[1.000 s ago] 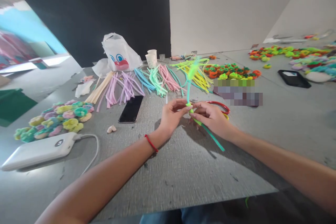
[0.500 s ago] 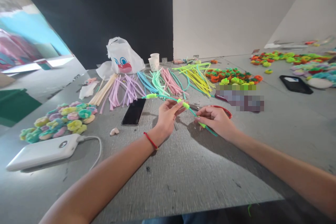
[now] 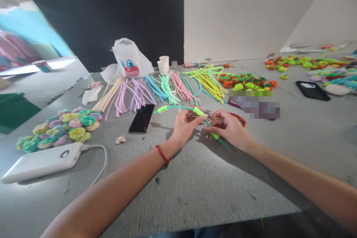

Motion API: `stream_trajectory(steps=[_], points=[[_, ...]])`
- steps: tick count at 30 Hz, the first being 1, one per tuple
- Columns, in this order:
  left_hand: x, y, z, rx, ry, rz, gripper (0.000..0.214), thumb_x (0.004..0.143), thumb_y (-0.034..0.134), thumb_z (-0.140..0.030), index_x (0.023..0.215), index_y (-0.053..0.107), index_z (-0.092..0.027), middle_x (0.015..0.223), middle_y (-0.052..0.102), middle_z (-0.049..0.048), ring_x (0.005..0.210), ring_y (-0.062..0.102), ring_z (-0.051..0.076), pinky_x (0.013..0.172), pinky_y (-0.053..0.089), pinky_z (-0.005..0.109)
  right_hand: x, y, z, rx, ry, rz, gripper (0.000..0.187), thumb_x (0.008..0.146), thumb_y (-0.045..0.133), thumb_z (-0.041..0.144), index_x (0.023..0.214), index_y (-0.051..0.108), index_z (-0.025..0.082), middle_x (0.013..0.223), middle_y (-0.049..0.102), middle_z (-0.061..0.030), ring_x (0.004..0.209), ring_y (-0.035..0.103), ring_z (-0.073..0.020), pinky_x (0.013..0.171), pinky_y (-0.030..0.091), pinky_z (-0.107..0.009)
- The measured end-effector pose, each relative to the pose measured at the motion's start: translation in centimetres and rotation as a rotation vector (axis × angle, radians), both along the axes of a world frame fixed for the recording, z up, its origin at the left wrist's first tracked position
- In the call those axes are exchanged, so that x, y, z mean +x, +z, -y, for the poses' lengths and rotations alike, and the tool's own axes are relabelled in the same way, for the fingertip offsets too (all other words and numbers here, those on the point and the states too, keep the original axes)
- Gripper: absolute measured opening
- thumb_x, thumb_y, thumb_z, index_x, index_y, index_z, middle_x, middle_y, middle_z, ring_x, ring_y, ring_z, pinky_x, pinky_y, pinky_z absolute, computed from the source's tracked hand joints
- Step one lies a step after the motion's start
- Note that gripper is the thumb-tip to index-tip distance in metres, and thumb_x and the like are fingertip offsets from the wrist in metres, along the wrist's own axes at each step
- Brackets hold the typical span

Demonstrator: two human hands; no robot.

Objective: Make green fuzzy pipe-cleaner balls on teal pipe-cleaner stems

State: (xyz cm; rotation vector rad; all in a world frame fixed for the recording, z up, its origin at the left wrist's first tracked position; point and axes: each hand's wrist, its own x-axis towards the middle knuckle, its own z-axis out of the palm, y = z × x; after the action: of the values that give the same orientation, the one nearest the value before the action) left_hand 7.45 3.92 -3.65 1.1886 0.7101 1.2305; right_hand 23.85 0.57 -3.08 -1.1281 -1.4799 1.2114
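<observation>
Between my hands runs a teal pipe cleaner with lime-green fuzzy wraps on it, one at its far left tip and others near my fingers. My left hand, with a red cord bracelet at the wrist, pinches it near the middle. My right hand holds the lower part by a lime wrap, with its tail poking out below. Red-handled scissors lie just beyond my right hand, their blades partly hidden behind my fingers.
Bundled pipe cleaners in several pastel colours lie across the grey table, beside a black phone. Pom-pom flowers, a white power bank, a plastic bag and paper cups surround them. A blurred patch covers something.
The pipe cleaner has swung from upright to nearly level, its tip pointing left. My hands have stayed close together, and the view has shifted only slightly.
</observation>
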Motion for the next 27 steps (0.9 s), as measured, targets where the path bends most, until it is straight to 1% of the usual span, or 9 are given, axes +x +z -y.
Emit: stream_trajectory(steps=[2,3,7,11,14,18,20,23,27], points=[[0.1,-0.1,0.1,0.024,-0.053,-0.050,0.027,0.063,0.079,-0.026,0.082,0.068,-0.012,0.077,0.070,0.0052,0.073,0.065,0.015,0.070,0.052,0.027,-0.1,0.0,0.0,0.028,-0.035,-0.004,0.046,0.065,0.079,0.039,0.087,0.041,0.022,0.069,0.068,0.0000,0.061,0.066,-0.0159,0.055,0.050,-0.026],[0.1,-0.1,0.1,0.027,-0.051,-0.058,0.024,0.064,0.079,-0.027,0.078,0.068,-0.011,0.075,0.069,0.0055,0.071,0.064,0.015,0.069,0.051,0.027,-0.1,0.0,0.0,0.043,-0.055,-0.001,0.047,0.065,0.079,0.039,0.088,0.042,0.022,0.071,0.069,-0.0005,0.063,0.067,-0.0163,0.056,0.050,-0.026],[-0.1,-0.1,-0.3,-0.021,0.097,0.013,0.021,0.065,0.077,-0.028,0.075,0.067,-0.012,0.072,0.068,0.0043,0.067,0.063,0.013,0.067,0.051,0.027,0.0,0.0,0.0,0.055,-0.052,0.018,0.046,0.071,0.075,0.040,0.101,0.047,0.020,0.085,0.070,-0.0051,0.069,0.067,-0.0162,0.059,0.052,-0.027],[-0.3,-0.1,-0.8,-0.082,0.224,0.133,0.024,0.065,0.077,-0.027,0.080,0.063,-0.014,0.076,0.067,0.0024,0.072,0.064,0.013,0.068,0.051,0.027,0.4,-0.1,-0.2,0.047,-0.035,0.075,0.039,0.074,0.071,0.041,0.101,0.052,0.019,0.081,0.070,-0.0053,0.059,0.065,-0.0145,0.055,0.051,-0.027],[-0.4,-0.1,-0.8,-0.063,0.180,0.098,0.025,0.066,0.076,-0.029,0.082,0.062,-0.015,0.079,0.067,0.0028,0.075,0.064,0.014,0.068,0.051,0.027,0.4,-0.3,-0.4,0.095,-0.082,0.079,0.035,0.076,0.070,0.039,0.096,0.050,0.019,0.076,0.070,-0.0038,0.056,0.064,-0.0138,0.055,0.051,-0.027],[-0.3,-0.2,-0.3,0.057,-0.041,-0.123,0.029,0.061,0.080,-0.026,0.083,0.066,-0.013,0.080,0.068,0.0056,0.076,0.063,0.015,0.069,0.048,0.027,0.1,-0.3,-0.2,0.158,-0.080,0.073,0.032,0.077,0.069,0.036,0.092,0.046,0.020,0.071,0.068,-0.0008,0.057,0.064,-0.0131,0.055,0.050,-0.025],[-0.2,-0.2,-0.2,0.070,-0.098,-0.153,0.029,0.062,0.079,-0.027,0.084,0.067,-0.013,0.080,0.069,0.0064,0.076,0.063,0.016,0.069,0.048,0.027,0.0,-0.2,0.1,0.178,-0.044,0.094,0.030,0.078,0.068,0.035,0.092,0.045,0.020,0.070,0.067,0.0001,0.058,0.064,-0.0132,0.056,0.050,-0.025],[-0.3,-0.1,-0.3,0.017,-0.062,-0.093,0.028,0.063,0.079,-0.026,0.085,0.069,-0.013,0.079,0.068,0.0053,0.073,0.062,0.014,0.069,0.047,0.026,-0.2,-0.1,0.5,0.191,0.007,0.107,0.029,0.079,0.067,0.030,0.092,0.043,0.021,0.068,0.066,0.0016,0.057,0.063,-0.0127,0.055,0.050,-0.025],[-0.6,0.3,-0.7,-0.131,0.030,0.058,0.028,0.060,0.080,-0.024,0.084,0.069,-0.013,0.079,0.068,0.0040,0.072,0.062,0.012,0.066,0.048,0.023,-0.2,0.0,0.8,0.213,0.053,0.148,0.024,0.083,0.062,0.023,0.094,0.041,0.021,0.065,0.064,0.0036,0.055,0.061,-0.0116,0.054,0.048,-0.023]])
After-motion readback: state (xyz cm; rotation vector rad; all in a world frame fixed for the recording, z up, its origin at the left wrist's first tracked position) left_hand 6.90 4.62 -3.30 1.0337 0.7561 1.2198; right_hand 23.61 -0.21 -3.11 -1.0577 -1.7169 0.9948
